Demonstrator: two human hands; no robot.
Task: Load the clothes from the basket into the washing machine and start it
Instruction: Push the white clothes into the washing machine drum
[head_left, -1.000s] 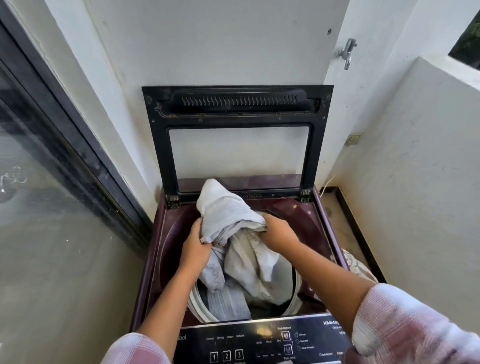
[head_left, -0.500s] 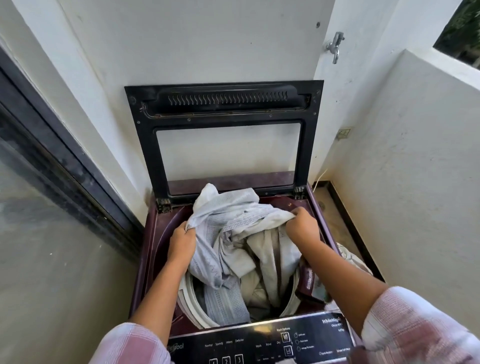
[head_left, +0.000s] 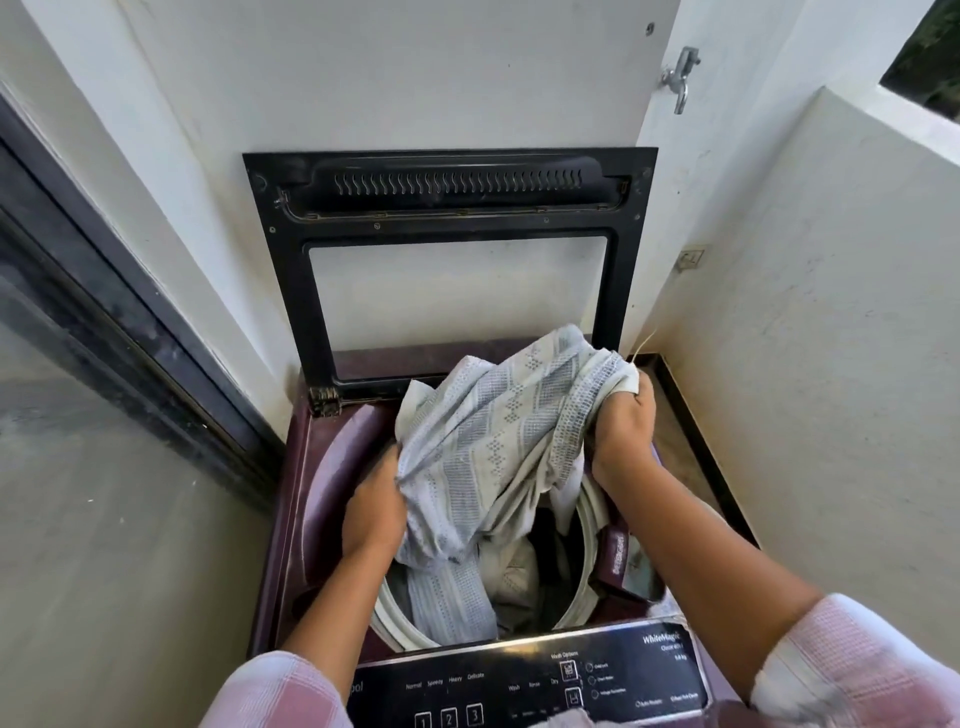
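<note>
A maroon top-loading washing machine stands below me with its black-framed lid raised against the wall. A pale grey patterned cloth is stretched over the drum opening, its lower end hanging inside. My left hand grips the cloth's lower left edge. My right hand grips its upper right corner, higher, near the machine's right rim. More pale clothes lie in the drum. The basket is out of view.
The black control panel with numbered buttons runs along the machine's near edge. A dark-framed glass door is on the left. White walls close in behind and right, with a tap and a wall socket.
Both hands have drawn apart and spread the bunched cloth wide. My right hand rose to the back right; my left stayed low on the left.
</note>
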